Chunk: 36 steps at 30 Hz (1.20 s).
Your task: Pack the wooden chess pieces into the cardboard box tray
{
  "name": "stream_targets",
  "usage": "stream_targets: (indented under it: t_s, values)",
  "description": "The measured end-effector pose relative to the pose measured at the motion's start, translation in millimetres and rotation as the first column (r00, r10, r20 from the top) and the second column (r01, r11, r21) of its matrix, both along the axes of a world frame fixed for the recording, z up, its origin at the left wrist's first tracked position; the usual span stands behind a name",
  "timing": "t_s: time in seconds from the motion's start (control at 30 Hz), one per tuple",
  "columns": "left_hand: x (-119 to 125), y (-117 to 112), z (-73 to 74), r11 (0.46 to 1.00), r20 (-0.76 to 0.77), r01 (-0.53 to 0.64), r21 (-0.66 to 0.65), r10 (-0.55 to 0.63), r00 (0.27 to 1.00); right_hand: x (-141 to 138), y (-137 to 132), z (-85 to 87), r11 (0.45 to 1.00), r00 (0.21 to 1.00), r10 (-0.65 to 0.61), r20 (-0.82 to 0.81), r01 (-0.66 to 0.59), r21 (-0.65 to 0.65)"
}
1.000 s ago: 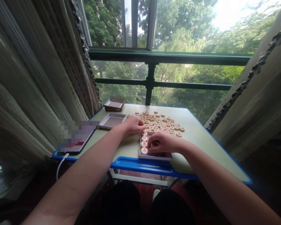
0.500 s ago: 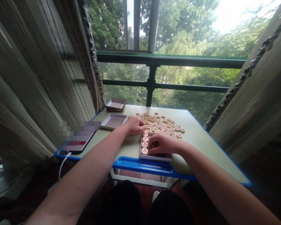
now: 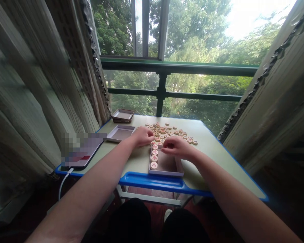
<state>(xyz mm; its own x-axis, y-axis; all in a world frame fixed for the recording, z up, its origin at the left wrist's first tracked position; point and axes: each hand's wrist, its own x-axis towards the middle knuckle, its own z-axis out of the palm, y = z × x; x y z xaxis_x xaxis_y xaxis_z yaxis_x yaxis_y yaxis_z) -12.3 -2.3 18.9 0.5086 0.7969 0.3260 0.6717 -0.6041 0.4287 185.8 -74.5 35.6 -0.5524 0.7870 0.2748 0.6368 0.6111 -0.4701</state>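
Observation:
A shallow box [image 3: 167, 172] stands near the front edge of the table. Down its left side runs a column of round wooden Chinese chess pieces [image 3: 154, 158] with red characters. My left hand [image 3: 143, 135] is closed just beyond the box's far left corner, beside the loose pieces; its fingertips hide whatever they hold. Over the far part of the box is my right hand [image 3: 176, 147], fingers curled and thumb bent in, close to a piece [image 3: 160, 144] at the box's far end. Whether anything is in these fingers cannot be made out.
Loose Chinese chess pieces [image 3: 162, 131] spread behind the box. To the left lie an open tray [image 3: 120, 134], stacked box parts [image 3: 122, 115] and a tablet-like device [image 3: 91, 152] with a white cable [image 3: 63, 180]. A blue groove [image 3: 152, 180] lines the table's front edge.
My right hand has lifted and moved from the near part of the box toward its far end, uncovering the box floor. My left hand stays near the far left corner.

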Motion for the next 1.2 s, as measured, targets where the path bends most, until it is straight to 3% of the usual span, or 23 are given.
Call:
stream_targets:
  t_s: [0.1, 0.17, 0.37, 0.57, 0.73, 0.87, 1.03, 1.2]
  values:
    - [-0.7, 3.0, -0.4, 1.000, -0.001, 0.023, 0.010, -0.023, 1.000, 5.1, 12.4, -6.7, 0.973, 0.988, -0.151, -0.023, 0.153, 0.174]
    - [-0.8, 4.2, -1.0, 0.998, -0.012, 0.067, -0.006, -0.067, 0.998, 8.2, 17.9, -10.2, 0.959, 0.983, -0.185, -0.020, 0.185, 0.216]
    - [-1.0, 4.3, -3.0, 0.995, -0.060, 0.099, -0.008, -0.100, 0.993, 12.2, 21.4, -13.1, 0.985, 0.994, -0.059, 0.094, 0.042, 0.166]
    - [-9.5, 1.4, 5.6, 0.984, -0.073, 0.061, -0.168, -0.074, 0.995, 11.6, 21.9, -14.3, 0.990, 0.996, -0.003, 0.089, -0.009, 0.138]
    - [-15.1, -1.2, 8.3, 0.959, -0.116, 0.158, -0.237, -0.189, 0.975, 8.9, 19.3, -14.0, 0.992, 0.997, 0.006, 0.079, -0.016, 0.122]
    - [-15.5, -1.2, 5.1, 0.960, -0.045, 0.172, -0.221, -0.186, 0.982, 9.1, 17.6, -12.4, 0.995, 0.997, 0.042, 0.066, -0.048, 0.083]
    - [-12.3, -0.7, 2.5, 0.955, 0.089, 0.111, -0.275, -0.090, 0.992, 11.3, 17.3, -12.2, 0.997, 0.996, 0.038, 0.083, -0.043, 0.062]
    - [-7.4, 0.6, 2.6, 0.949, 0.267, 0.150, -0.277, -0.074, 0.961, 10.9, 17.3, -12.7, 0.996, 0.997, 0.034, 0.070, -0.040, 0.083]
